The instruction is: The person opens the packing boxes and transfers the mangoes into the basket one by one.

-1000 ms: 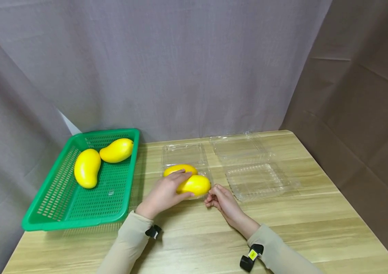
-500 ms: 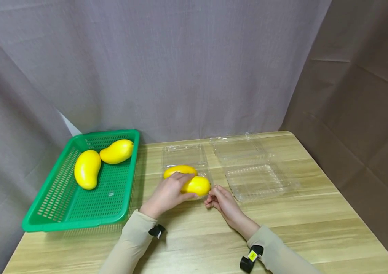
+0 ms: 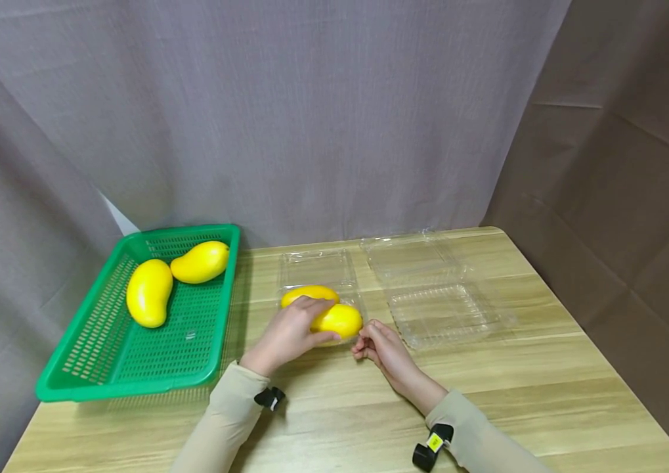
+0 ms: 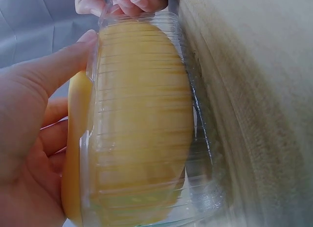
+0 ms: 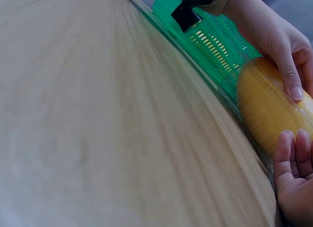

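Observation:
Two yellow mangoes lie in the base of a clear plastic clamshell container point(image 3: 318, 268), whose lid is folded back. Over the front mango point(image 3: 340, 320) curves my left hand point(image 3: 289, 328), fingers across its top and thumb on the near side. The left wrist view has that mango behind the ribbed clear wall point(image 4: 142, 114), the thumb tip right at the rim. Behind it sits the other mango point(image 3: 309, 293), partly covered by my hand. My right hand point(image 3: 386, 345) pinches the container's edge at its right end, fingers curled; its fingers point(image 5: 288, 151) show close to the wall.
A green plastic basket point(image 3: 224, 328) at the left contains two more mangoes, one on its left side point(image 3: 150, 292) and one at the back point(image 3: 200, 261). Right of the hands stands a second clear container point(image 3: 443, 312), opened out. Curtains enclose the wooden table point(image 3: 547, 401).
My left hand has slid a little to the right along the front mango, its fingers bent more over it. The right hand has stayed at the container's edge.

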